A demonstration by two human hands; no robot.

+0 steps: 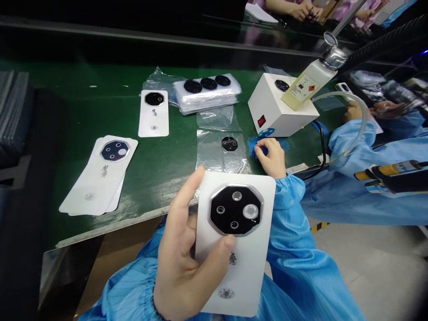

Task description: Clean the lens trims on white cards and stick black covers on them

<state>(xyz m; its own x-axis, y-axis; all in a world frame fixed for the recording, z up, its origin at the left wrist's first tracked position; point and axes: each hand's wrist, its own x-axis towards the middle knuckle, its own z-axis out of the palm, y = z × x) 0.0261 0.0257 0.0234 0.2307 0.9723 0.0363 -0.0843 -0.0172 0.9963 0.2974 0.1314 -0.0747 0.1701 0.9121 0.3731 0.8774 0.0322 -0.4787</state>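
Note:
My left hand [187, 249] grips a white phone back cover [247, 276] upright near the camera, thumb across its front. The cover carries a black octagonal camera panel [236, 209] with several round lens rings and a silver rim. Farther back on the right, my right hand [272, 158] rests on the green table, thumb and forefinger pinched together at a crumpled piece of blue film [253, 146]. Left of that hand, a clear plastic sheet [210, 149] bears a round black lens cover [229, 143].
Two stacked white back covers [90, 178] lie at the left, another cover [154, 120] behind. A stack of film sleeves [209, 96] stands mid-table. A white box [277, 109] bears a bottle of yellowish liquid [306, 84]. A co-worker's blue sleeve [384, 142] is at right.

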